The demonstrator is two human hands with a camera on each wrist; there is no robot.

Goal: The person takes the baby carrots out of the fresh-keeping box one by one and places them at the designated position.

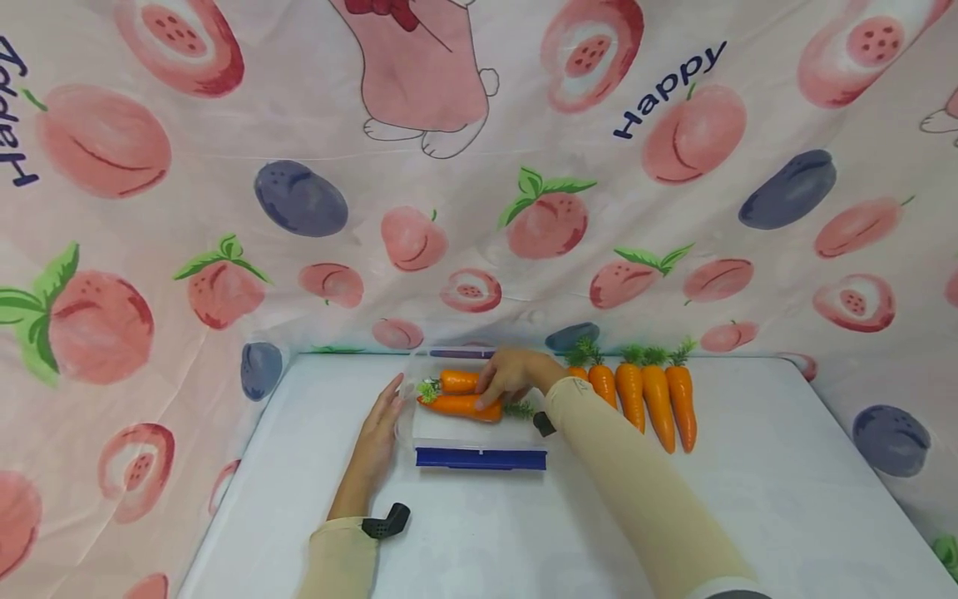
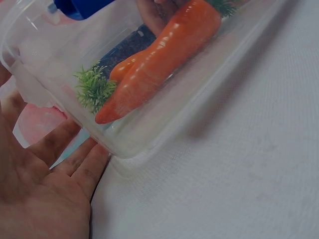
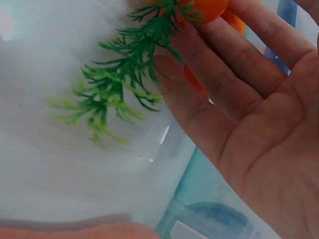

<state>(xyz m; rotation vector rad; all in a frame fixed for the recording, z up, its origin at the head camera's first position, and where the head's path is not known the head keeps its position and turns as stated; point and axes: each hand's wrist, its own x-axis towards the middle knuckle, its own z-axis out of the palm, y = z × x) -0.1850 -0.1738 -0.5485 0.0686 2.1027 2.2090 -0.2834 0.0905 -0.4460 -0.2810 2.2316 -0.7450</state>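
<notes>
A clear plastic box (image 1: 479,441) stands on the table with blue clip flaps on its long sides. Inside lie two orange toy carrots: the front carrot (image 1: 449,405) has its leafy top to the right, and the back carrot (image 1: 458,381) has its greens to the left. My right hand (image 1: 516,372) reaches into the box, its fairly straight fingers (image 3: 219,79) touching the front carrot near its thick end. Against the box's left end rests my left hand (image 1: 379,433), fingers extended, as the left wrist view also shows.
Several more carrots (image 1: 630,395) lie side by side on the white table (image 1: 763,499), right of the box, partly behind my right forearm. The blue front flap (image 1: 481,458) sticks out toward me. A fruit-print cloth (image 1: 464,191) hangs behind the table.
</notes>
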